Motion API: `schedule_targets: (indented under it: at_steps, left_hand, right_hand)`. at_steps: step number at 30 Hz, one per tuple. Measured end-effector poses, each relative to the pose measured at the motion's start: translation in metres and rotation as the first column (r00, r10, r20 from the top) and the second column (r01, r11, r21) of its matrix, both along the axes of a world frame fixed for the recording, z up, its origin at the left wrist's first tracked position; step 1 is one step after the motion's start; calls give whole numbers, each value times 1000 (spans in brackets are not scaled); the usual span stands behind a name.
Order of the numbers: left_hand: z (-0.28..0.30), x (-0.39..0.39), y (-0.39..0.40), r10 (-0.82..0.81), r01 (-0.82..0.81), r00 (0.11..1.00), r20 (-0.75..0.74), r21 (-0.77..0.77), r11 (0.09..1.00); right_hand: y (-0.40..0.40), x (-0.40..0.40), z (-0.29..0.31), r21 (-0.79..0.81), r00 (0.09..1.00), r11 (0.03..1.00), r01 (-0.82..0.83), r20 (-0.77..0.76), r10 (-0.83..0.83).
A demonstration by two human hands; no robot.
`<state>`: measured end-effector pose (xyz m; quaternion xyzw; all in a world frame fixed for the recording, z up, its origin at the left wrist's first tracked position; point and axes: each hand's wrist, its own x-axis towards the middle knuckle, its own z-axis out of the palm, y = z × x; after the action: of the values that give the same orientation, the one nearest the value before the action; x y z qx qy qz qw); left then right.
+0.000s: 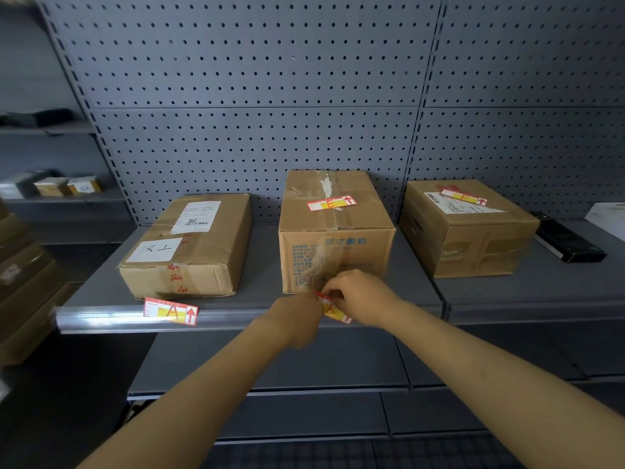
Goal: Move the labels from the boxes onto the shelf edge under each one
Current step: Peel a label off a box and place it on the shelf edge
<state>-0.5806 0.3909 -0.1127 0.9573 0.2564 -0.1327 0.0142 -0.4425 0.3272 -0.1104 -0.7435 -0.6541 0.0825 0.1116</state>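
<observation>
both hands pinch a label; black case lies far right.

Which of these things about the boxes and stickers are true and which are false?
1. Three cardboard boxes sit on the shelf. True.
2. The label with the letter A is stuck on top of the left box. False: it is on the shelf edge below that box.
3. The middle box has a red and yellow label on its top. True.
4. Both hands hang empty. False: the left hand and the right hand hold a label between them at the shelf edge.
5. The right box has no label. False: a label lies on top.
</observation>
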Motion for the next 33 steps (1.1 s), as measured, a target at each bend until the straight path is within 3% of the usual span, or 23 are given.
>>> schedule_targets:
  at_steps: [6,16,25,33]
  left_hand:
    - [20,3,4,-9,6,997,71,49,999]
    - [62,75,-27,-276,265,951,136,99,959]
    - [69,158,-109,-453,453,880,141,35,891]
    - [74,234,-200,-573,580,805,151,1,815]
  right_hand:
    - [-16,11,14,-32,1000,999,12,10,-12]
    - [-101,55,38,-136,943,935,328,105,-315]
    - [-216,97,46,-111,706,699,706,45,-706]
    - [-321,134,48,-64,556,557,828,-27,-831]
